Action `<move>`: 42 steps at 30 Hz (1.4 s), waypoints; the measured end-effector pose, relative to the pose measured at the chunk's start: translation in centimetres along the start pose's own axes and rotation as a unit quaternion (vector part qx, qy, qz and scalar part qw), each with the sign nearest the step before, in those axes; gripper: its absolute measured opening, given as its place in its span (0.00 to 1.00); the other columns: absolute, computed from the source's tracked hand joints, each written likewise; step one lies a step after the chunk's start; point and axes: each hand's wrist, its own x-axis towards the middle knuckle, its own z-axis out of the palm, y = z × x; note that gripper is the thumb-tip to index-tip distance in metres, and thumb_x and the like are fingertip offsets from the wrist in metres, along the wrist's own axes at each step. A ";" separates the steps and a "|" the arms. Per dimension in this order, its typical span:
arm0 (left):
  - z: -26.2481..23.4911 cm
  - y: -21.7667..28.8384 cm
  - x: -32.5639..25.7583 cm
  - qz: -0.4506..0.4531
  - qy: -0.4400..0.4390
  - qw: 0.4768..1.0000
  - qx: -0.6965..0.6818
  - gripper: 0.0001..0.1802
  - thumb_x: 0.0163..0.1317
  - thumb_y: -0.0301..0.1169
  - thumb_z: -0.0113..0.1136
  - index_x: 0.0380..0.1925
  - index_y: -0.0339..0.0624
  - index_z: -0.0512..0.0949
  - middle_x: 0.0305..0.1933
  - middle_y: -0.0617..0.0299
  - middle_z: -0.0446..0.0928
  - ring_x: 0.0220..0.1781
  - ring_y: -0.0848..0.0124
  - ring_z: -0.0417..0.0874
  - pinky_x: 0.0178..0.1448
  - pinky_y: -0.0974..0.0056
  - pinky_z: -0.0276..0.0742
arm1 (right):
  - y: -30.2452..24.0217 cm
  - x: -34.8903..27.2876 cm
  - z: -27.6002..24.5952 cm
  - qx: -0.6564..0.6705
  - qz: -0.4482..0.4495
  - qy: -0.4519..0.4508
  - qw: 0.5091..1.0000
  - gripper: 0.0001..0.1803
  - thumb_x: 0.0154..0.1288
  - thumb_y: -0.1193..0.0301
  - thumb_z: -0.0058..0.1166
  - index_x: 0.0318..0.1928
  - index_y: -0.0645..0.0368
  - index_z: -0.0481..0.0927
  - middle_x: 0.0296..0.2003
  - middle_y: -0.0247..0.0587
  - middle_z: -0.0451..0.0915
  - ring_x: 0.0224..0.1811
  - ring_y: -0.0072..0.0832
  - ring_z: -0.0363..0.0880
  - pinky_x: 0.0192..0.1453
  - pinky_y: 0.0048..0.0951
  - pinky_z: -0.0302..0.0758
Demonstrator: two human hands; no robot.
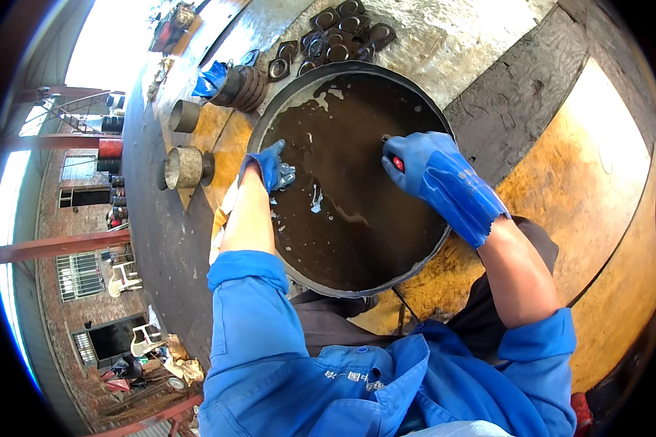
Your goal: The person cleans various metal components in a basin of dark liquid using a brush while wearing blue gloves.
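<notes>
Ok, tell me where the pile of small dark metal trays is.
In the head view, the pile of small dark metal trays lies at the top centre, just beyond the far rim of the round basin.

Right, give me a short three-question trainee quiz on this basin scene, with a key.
1. True or false: both hands wear blue gloves.
2. Multiple choice: what fills the round basin? A) dark brown liquid B) dry sand C) clear water
3. Which hand grips something with a red part showing?

Key
1. True: the left hand and the right hand are both in blue gloves.
2. A: the dark liquid is brown, with pale flecks on its surface.
3. The right hand, closed around a red-handled object; what the object is cannot be told.
</notes>
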 end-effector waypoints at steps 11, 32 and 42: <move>-0.6 -1.5 0.2 0.077 -0.016 0.994 0.074 0.42 0.70 0.59 0.68 0.67 0.34 0.70 0.56 0.41 0.81 0.51 0.47 0.91 0.52 0.47 0.90 | -0.6 0.4 1.0 -0.006 -0.009 -0.009 1.000 0.17 0.76 0.54 0.52 0.47 0.51 0.87 0.42 0.49 0.90 0.49 0.51 0.88 0.57 0.50 0.82; 3.5 -12.5 -4.5 0.275 -0.041 0.435 0.856 0.25 0.58 0.48 0.72 0.50 0.46 0.87 0.50 0.52 0.90 0.55 0.51 0.91 0.59 0.48 0.86 | 0.1 0.0 0.3 -0.003 -0.009 0.009 1.000 0.17 0.75 0.52 0.53 0.49 0.46 0.88 0.42 0.46 0.90 0.49 0.49 0.89 0.55 0.49 0.84; 0.9 -20.9 -0.8 0.255 -0.169 0.272 0.912 0.15 0.66 0.37 0.62 0.47 0.49 0.93 0.52 0.52 0.90 0.54 0.51 0.91 0.56 0.49 0.86 | 0.1 0.4 0.7 -0.001 -0.009 0.004 1.000 0.17 0.75 0.52 0.54 0.49 0.46 0.88 0.42 0.47 0.90 0.49 0.50 0.88 0.56 0.49 0.84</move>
